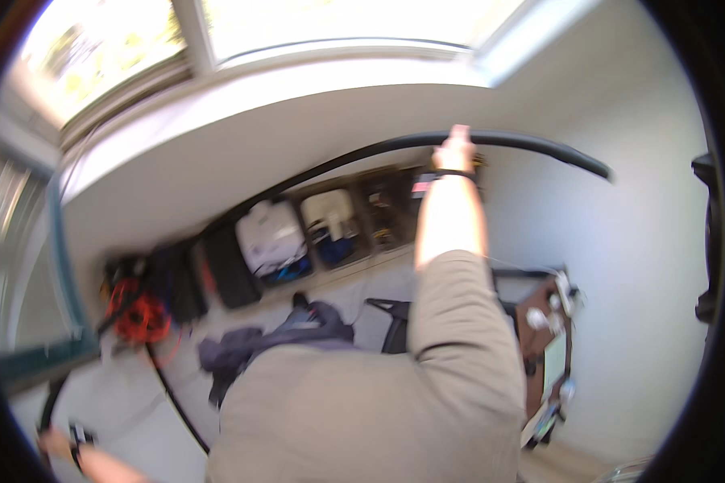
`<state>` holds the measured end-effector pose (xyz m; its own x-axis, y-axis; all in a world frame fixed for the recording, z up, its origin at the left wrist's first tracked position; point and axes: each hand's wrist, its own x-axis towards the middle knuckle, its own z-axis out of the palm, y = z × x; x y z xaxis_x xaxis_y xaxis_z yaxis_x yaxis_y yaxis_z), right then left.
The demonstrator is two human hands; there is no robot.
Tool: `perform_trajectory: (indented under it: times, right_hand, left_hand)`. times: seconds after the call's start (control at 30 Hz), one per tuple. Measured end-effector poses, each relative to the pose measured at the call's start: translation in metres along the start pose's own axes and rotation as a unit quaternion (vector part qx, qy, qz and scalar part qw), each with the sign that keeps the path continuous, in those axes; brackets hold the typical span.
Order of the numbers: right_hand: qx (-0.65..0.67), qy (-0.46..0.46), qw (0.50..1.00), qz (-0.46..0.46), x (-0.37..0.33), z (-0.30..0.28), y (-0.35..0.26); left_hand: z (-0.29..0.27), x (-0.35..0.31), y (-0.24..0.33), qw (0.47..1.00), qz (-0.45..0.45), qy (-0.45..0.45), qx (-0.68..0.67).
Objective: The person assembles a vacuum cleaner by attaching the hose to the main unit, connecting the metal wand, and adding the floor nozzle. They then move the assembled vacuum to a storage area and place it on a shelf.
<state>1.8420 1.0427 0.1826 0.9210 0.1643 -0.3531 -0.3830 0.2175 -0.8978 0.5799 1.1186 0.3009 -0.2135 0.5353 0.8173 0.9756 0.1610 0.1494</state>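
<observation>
A long, bendy black tube (pixel 362 150) arches in front of me, below the window sill. My right hand (pixel 457 151), on an outstretched arm, is closed round it near its right end, which droops free beside the wall. From there the tube runs down to the left and passes partly out of sight behind the open window pane. Low at the far left, my left hand (pixel 55 443) is closed round what looks like the same tube's lower stretch. Motion blurs that hand, and the frame's dark rim partly cuts it off.
An open glazed window pane (pixel 32 358) juts in at the left. Below the sill (pixel 298 101) stands a row of bins with a white container (pixel 271 233). A coiled orange-red cord (pixel 141 314) lies to their left. A brown table (pixel 536 310) with small items stands at the right wall.
</observation>
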Motion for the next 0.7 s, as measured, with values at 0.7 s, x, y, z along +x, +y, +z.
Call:
perform_trajectory:
  times: [0.7]
  right_hand:
    - [-0.177,0.034,0.951,-0.25,-0.017,-0.034,-0.069]
  left_hand:
    - [0.063,0.076,0.197,0.737,-0.51,-0.131,-0.423]
